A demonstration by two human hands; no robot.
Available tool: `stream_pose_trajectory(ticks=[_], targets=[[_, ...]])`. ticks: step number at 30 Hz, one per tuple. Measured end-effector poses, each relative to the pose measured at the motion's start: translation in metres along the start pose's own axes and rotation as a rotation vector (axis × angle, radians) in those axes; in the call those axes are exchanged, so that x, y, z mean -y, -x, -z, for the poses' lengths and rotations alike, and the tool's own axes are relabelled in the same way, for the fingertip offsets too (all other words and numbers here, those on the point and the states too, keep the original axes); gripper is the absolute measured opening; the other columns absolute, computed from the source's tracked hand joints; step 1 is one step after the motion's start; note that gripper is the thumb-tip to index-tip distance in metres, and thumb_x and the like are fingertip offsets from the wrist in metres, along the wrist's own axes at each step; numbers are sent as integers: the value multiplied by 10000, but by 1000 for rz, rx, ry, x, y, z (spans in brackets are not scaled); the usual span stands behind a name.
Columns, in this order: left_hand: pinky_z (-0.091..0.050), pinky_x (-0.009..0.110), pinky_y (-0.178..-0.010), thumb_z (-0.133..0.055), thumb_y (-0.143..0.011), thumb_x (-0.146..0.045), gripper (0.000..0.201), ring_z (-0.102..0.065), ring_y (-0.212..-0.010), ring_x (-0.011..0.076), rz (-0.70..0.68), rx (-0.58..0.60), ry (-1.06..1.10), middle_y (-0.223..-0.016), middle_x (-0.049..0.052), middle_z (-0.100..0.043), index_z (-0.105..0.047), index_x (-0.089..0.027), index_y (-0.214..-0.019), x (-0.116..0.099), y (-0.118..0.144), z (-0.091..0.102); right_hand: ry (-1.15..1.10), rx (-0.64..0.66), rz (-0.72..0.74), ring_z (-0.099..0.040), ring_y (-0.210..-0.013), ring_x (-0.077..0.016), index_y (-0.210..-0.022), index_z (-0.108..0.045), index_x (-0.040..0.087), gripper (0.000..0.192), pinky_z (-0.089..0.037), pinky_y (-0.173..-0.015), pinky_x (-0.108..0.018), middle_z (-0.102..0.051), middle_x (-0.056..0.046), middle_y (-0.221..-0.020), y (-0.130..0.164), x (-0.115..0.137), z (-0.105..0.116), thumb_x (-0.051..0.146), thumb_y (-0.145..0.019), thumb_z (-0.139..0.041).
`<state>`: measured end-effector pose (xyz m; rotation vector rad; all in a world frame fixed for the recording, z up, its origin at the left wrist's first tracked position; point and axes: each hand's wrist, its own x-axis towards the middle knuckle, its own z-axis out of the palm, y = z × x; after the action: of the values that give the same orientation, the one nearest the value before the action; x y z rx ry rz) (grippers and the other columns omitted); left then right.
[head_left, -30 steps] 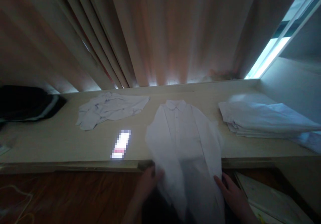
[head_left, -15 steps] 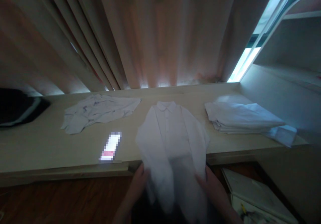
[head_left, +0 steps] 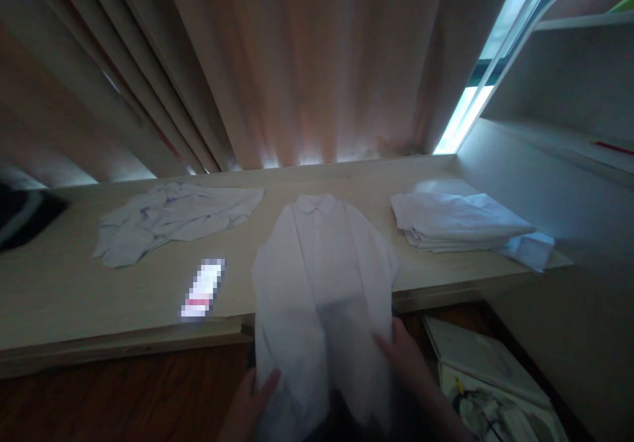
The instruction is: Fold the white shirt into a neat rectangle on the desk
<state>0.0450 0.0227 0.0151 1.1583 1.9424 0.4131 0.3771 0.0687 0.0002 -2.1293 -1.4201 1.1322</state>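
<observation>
At the table's [head_left: 123, 306] front edge: white shirt [head_left: 292, 277] pinched at both sides

Left hand [head_left: 252, 392] sits lower, thumb across the front, clamped on the shirt's side; the shirt lies collar-away on the table and drops past the edge; right hand [head_left: 403, 356], higher, grips the opposite side, thumb pointing inward. Tabletop separates crumpled garment [head_left: 173, 217], shirt and folded stack [head_left: 456, 221]; below left, brown floor [head_left: 148, 396].

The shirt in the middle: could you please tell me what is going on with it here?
The left hand and right hand hold the shirt at either side. Its collar lies on the table; its lower part extends past the front edge. A crumpled garment lies to the left, a folded pile to the right.
</observation>
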Motion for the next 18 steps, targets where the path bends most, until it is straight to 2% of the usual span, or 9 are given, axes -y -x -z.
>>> stream_pose_trajectory(ticks=[5, 8, 11, 14, 18], targets=[[-487, 421, -831, -549, -660, -540, 442, -630, -1001, 324, 28, 22, -53, -1062, 99, -685, -604, -327, -1042, 1, 23, -30, 225, 25, 29, -610, -1011, -295, -1301, -337, 230, 591, -435, -785, -378, -621, -112, -1152, 12, 13, -5, 491, -789, -474], [-470, 400, -867, -529, -675, -488, 359, -615, -1035, 307, 12, 18, -51, -1091, 89, -675, -629, -338, -985, -1, 21, -37, 270, 23, 78, -623, -981, -276, -1346, -293, 244, 556, -434, -765, -361, -623, -100, -1156, 16, 11, -10, 411, -831, -417], [-476, 396, -869, -484, -693, -474, 339, -621, -1019, 310, 3, 12, -24, -1044, 93, -691, -656, -310, -935, 2, 15, -37, 238, 16, 97, -621, -976, -261, -1333, -324, 216, 518, -430, -777, -342, -642, -105, -1110, 18, 8, -5, 335, -834, -395], [-493, 352, -874, -457, -703, -444, 387, -623, -1028, 281, -16, 14, 48, -1052, 64, -697, -644, -293, -1006, 10, 10, -31, 222, -18, 99, -615, -969, -261, -1320, -349, 228, 527, -427, -774, -335, -650, -92, -1091, 18, 11, 11, 292, -803, -423], [-519, 348, -864, -418, -723, -404, 411, -632, -1020, 265, 2, 3, 156, -1077, 51, -695, -635, -261, -1041, 25, 8, -14, 284, -65, 90, -615, -958, -257, -1296, -383, 228, 523, -425, -770, -327, -658, -94, -1067, 15, 27, 49, 253, -776, -433]])
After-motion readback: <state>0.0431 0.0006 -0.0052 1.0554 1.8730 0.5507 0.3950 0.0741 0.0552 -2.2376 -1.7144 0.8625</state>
